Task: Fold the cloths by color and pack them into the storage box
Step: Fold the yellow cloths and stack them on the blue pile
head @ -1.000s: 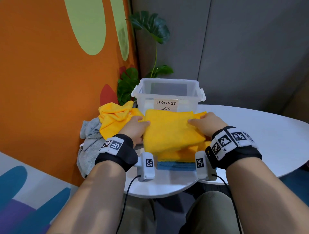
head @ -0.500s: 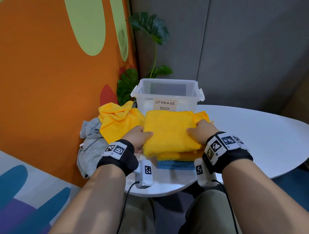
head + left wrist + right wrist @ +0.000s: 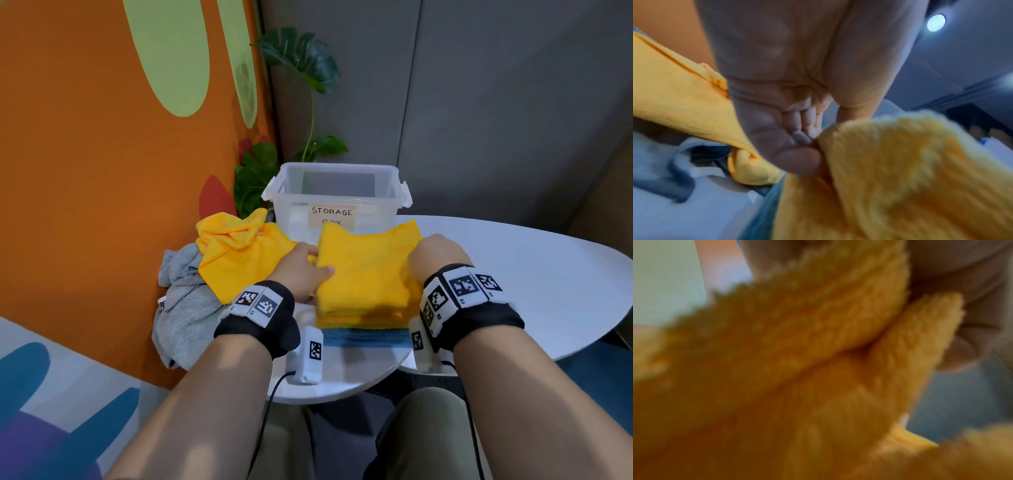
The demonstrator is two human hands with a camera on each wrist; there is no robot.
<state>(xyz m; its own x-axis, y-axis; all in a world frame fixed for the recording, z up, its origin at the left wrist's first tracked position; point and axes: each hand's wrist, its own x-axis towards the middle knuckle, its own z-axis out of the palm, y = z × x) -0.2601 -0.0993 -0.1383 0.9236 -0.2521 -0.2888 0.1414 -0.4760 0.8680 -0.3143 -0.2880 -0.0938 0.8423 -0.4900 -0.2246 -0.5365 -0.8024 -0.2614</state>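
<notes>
At frame centre, my left hand [image 3: 301, 270] and right hand [image 3: 436, 257] each clasp a side of the folded yellow cloths [image 3: 366, 274], storage box [image 3: 337, 195] behind.

on the white table [image 3: 513, 274], a folded yellow cloth [image 3: 366, 270] tops a stack, more yellow folds and a blue cloth [image 3: 363, 337] beneath. the left hand [image 3: 301, 270] grips its left edge, thumb on top; the right hand [image 3: 438, 257] holds its right edge. just beyond stands the clear storage box [image 3: 337, 195]. to the left lie a crumpled yellow cloth [image 3: 236, 250] and a grey cloth [image 3: 185, 308].
</notes>
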